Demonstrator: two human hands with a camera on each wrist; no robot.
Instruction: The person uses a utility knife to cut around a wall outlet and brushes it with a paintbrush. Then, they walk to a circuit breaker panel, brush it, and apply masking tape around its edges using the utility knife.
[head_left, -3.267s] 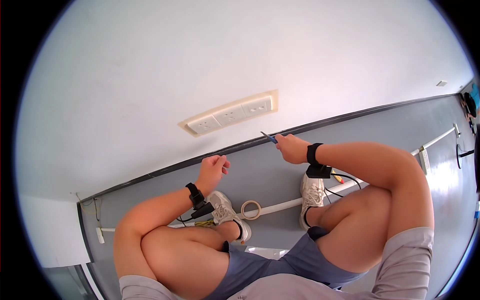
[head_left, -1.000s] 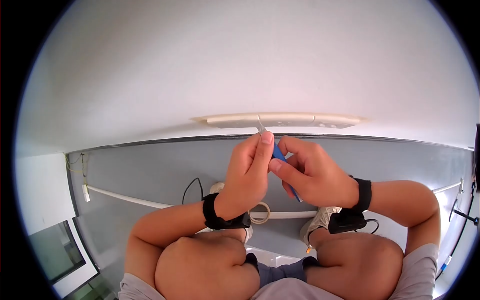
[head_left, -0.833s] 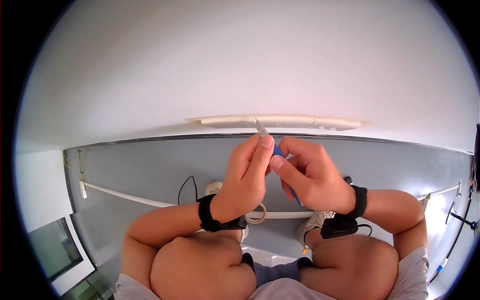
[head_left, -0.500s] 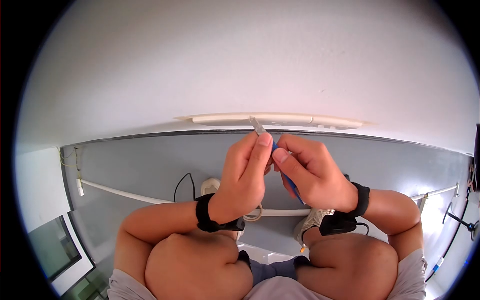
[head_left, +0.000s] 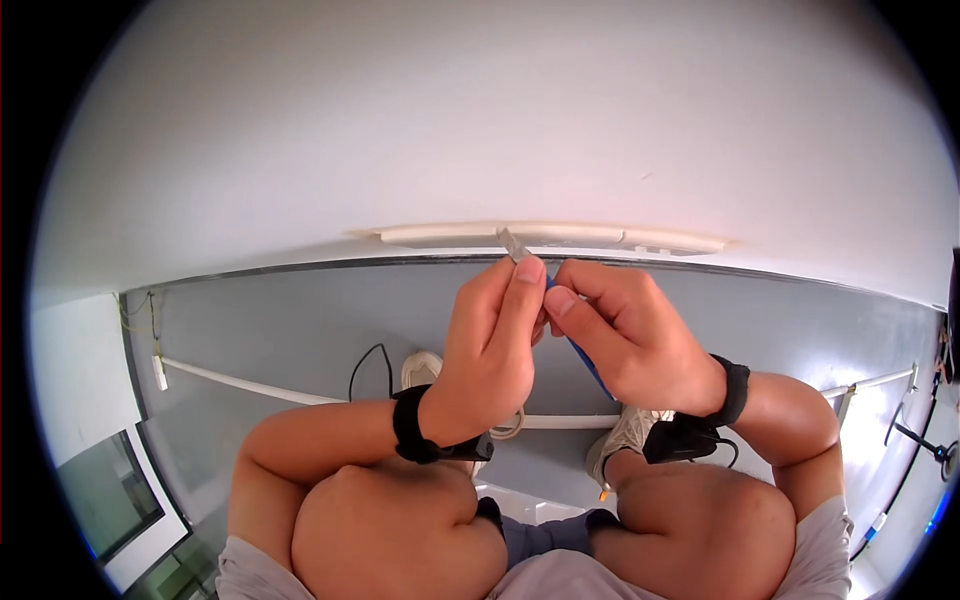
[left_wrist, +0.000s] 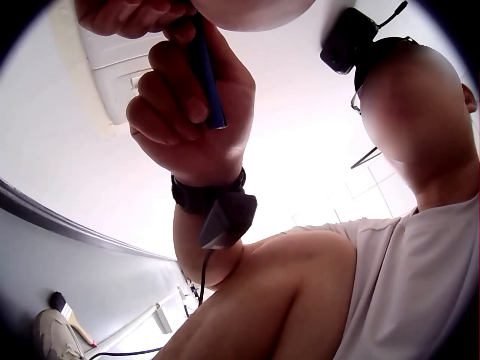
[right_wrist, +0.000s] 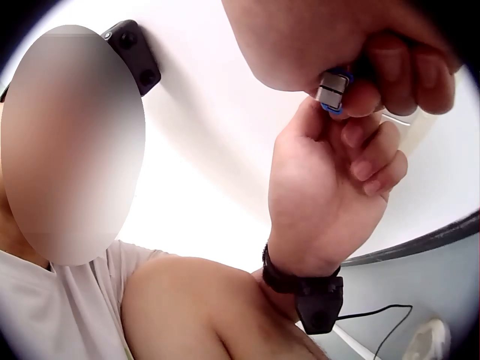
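Observation:
My right hand (head_left: 635, 335) grips the blue handle of a utility knife (head_left: 585, 362). Thumb and fingers of my left hand (head_left: 495, 350) pinch the knife's front end, with the thumb lying along it. Beyond the left thumb the grey blade (head_left: 513, 243) sticks out, its tip overlapping the white socket panel (head_left: 430, 236) in the head view. Cream masking tape (head_left: 365, 234) borders that panel on the wall. In the left wrist view the handle (left_wrist: 206, 75) runs through the right hand's curled fingers. Its metal-capped tail end (right_wrist: 330, 91) shows in the right wrist view.
A dark baseboard (head_left: 300, 265) runs below the panel. On the grey floor lie a white tube (head_left: 570, 422), a tape roll (head_left: 508, 430) partly behind my left wrist, and a paintbrush (left_wrist: 71, 315) by a shoe. A black cable (head_left: 370, 358) loops nearby.
My hands were apart earlier, the right alone holding the knife; now the left pinches its front too. The head view has shifted nearer the panel. Lately the blade has angled slightly leftward.

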